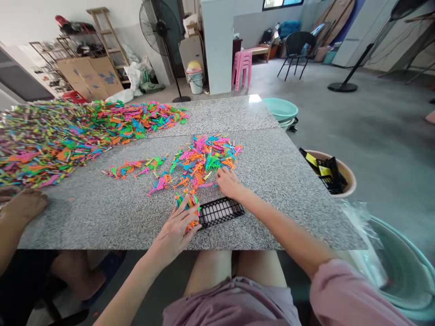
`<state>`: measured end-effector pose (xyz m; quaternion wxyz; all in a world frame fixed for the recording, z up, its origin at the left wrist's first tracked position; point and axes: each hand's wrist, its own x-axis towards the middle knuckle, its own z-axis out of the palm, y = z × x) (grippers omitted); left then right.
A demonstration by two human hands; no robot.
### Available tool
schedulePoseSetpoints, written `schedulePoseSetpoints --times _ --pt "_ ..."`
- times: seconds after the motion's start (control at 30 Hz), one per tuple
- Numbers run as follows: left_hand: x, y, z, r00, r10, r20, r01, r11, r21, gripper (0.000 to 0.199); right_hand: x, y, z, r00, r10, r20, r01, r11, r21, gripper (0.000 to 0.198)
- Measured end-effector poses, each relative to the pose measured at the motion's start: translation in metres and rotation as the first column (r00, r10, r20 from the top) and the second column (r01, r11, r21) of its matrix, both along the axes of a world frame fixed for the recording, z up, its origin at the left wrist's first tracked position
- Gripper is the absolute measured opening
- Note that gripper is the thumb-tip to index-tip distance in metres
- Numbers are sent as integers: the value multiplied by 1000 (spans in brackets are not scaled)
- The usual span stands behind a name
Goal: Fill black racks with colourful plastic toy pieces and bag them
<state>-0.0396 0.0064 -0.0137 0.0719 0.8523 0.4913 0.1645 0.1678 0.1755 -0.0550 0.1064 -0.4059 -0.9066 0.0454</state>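
Note:
My left hand is curved over a bundle of small colourful plastic pieces, its fingers across the top and thumb at the near side. These pieces sit at the left end of a black lattice basket, whose right part shows its pale bottom. At the right edge of a loose heap of bright plastic pieces, my right hand has its fingers curled together. What those fingertips hold, if anything, is hidden. A smaller cluster of similar pieces lies left of the heap.
A large mound of plastic pieces covers the left of the speckled table. At far left is another person's hand. Beyond the right edge stand a tub with black baskets, a green basin and a large teal tub.

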Motion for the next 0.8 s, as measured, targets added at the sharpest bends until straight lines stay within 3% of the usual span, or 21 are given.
schedulePoseSetpoints --times 0.07,0.13,0.2,0.3,0.37,0.5,0.63,0.7,0.8 --pt "0 -1 0 1000 -4 8 4 1000 -9 16 8 12 8 977 -92 -194 72 992 -107 10" --pt "1 -1 -1 1000 -10 20 10 1000 -9 16 17 20 14 882 -223 -414 110 954 -279 11" --pt "1 -2 -3 999 -12 31 12 1000 -5 16 24 18 15 731 -378 -568 93 880 -465 16" --pt "1 -2 -4 999 -9 47 10 1000 -7 15 30 -8 3 515 -558 -650 4 760 -650 30" --pt "1 -2 -3 998 -12 54 12 1000 -11 15 30 -38 -9 461 -621 -633 -100 673 -733 32" --pt "2 -2 -1 997 -17 69 17 1000 -3 14 21 -101 -29 448 -687 -571 -262 510 -819 22" --pt "3 -1 1 998 -8 59 11 999 -40 14 -4 -135 -35 435 -720 -542 -286 460 -841 27" --pt "3 -1 1 999 -7 51 9 999 -37 14 -15 -137 -36 520 -669 -531 -243 480 -843 23" --pt "1 0 0 999 -5 39 6 1000 -26 14 -25 -133 -32 740 -483 -468 -94 615 -783 14"
